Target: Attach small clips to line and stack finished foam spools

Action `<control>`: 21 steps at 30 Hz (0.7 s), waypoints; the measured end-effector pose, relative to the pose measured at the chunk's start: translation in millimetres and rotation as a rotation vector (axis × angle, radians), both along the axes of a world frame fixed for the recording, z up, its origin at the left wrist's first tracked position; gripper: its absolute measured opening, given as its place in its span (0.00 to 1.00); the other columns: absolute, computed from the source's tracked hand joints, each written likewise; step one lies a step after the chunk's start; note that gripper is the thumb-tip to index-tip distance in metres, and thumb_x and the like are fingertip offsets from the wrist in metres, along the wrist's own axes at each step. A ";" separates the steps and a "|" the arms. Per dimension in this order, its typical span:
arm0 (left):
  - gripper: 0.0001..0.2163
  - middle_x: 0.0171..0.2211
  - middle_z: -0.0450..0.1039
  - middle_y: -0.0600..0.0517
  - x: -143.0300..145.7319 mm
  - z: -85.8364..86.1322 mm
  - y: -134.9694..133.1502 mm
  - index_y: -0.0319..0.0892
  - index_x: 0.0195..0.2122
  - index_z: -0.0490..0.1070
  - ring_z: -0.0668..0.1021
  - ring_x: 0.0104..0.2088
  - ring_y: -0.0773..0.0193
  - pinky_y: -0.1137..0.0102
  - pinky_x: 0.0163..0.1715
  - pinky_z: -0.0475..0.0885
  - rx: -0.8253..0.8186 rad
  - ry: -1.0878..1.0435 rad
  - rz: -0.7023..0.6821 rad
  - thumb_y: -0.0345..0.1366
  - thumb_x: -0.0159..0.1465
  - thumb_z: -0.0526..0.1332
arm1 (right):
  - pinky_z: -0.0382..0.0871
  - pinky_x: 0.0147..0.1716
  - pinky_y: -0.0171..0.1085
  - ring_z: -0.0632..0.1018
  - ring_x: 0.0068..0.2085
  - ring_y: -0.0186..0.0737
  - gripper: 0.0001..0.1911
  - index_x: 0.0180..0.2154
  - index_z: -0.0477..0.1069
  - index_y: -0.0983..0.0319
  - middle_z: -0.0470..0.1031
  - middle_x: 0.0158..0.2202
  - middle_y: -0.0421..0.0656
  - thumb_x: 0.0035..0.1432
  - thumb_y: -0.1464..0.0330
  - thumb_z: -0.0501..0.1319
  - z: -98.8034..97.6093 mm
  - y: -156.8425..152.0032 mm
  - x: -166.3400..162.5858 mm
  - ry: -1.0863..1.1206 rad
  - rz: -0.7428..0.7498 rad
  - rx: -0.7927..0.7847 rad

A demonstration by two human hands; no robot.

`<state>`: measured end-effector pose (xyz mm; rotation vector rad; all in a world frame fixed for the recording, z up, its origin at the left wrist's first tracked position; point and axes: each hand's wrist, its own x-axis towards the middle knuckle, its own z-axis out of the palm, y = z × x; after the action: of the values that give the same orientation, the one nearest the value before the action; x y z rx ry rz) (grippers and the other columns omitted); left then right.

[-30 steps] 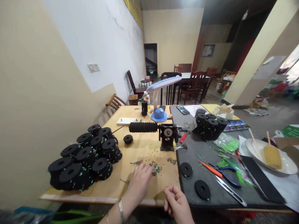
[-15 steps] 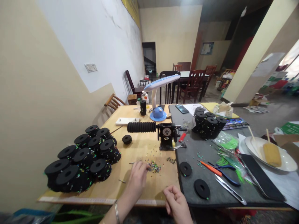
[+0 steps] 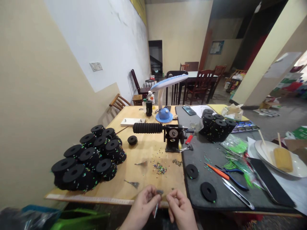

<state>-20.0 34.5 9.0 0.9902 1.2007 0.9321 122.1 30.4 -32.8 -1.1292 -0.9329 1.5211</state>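
Observation:
My left hand (image 3: 147, 201) is closed near the table's front edge. It pinches a thin pale stick with a dark grey fanned end (image 3: 160, 192). My right hand (image 3: 178, 203) is beside it, fingertips pressed together; whatever they hold is too small to make out. Ahead of both hands lies a scatter of tiny multicoloured beads (image 3: 160, 168), with small brownish pieces (image 3: 177, 162) to its right. Two similar thin pieces with fanned grey ends rest left of the beads, one farther back (image 3: 141, 163) and one nearer (image 3: 132, 183).
Stacked black foam spools (image 3: 74, 172) crowd the left. A black winder (image 3: 173, 138) carries a row of foam discs (image 3: 147, 127); a blue lamp (image 3: 164, 115) stands behind. On the grey mat lie foam rings (image 3: 208, 191), orange-handled tool (image 3: 217, 171), pliers (image 3: 236, 180) and tweezers (image 3: 237, 193).
My left hand has drawn back from beside the beads toward my right hand, bringing the thin fanned piece. My right hand stays near the front edge. The view has shifted slightly.

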 end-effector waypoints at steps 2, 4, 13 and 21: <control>0.19 0.20 0.67 0.58 4.5 -2.3 -2.9 0.41 0.26 0.64 0.68 0.19 0.70 0.76 0.19 0.63 0.007 -0.005 0.031 0.51 0.52 0.68 | 0.44 0.13 0.27 0.53 0.10 0.24 0.29 0.24 0.62 0.59 0.56 0.08 0.27 0.45 0.40 0.63 2.6 -0.5 -1.2 -0.003 0.002 -0.008; 0.20 0.19 0.67 0.58 8.3 -4.8 -5.3 0.41 0.25 0.64 0.67 0.18 0.71 0.76 0.17 0.62 0.026 0.004 0.064 0.53 0.51 0.68 | 0.44 0.13 0.27 0.53 0.10 0.24 0.30 0.23 0.62 0.60 0.56 0.08 0.27 0.43 0.40 0.64 8.1 -0.1 -2.0 -0.008 0.012 -0.023; 0.20 0.22 0.67 0.56 12.6 -13.8 -14.3 0.41 0.26 0.66 0.72 0.23 0.68 0.77 0.18 0.66 0.094 0.038 0.060 0.54 0.54 0.65 | 0.45 0.14 0.27 0.56 0.11 0.24 0.30 0.23 0.63 0.61 0.63 0.12 0.31 0.40 0.40 0.66 23.5 1.5 -1.8 -0.017 0.029 -0.039; 0.23 0.25 0.67 0.57 22.1 -9.9 -14.0 0.42 0.30 0.65 0.73 0.22 0.68 0.75 0.19 0.68 0.006 -0.113 0.106 0.57 0.49 0.67 | 0.47 0.14 0.27 0.57 0.12 0.26 0.31 0.24 0.63 0.60 0.62 0.10 0.31 0.40 0.40 0.65 21.3 0.5 -2.1 0.019 0.025 -0.064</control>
<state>2.0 20.5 -0.9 0.8734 1.1644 1.0618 120.1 30.9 -11.5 -1.1506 -0.8938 1.5895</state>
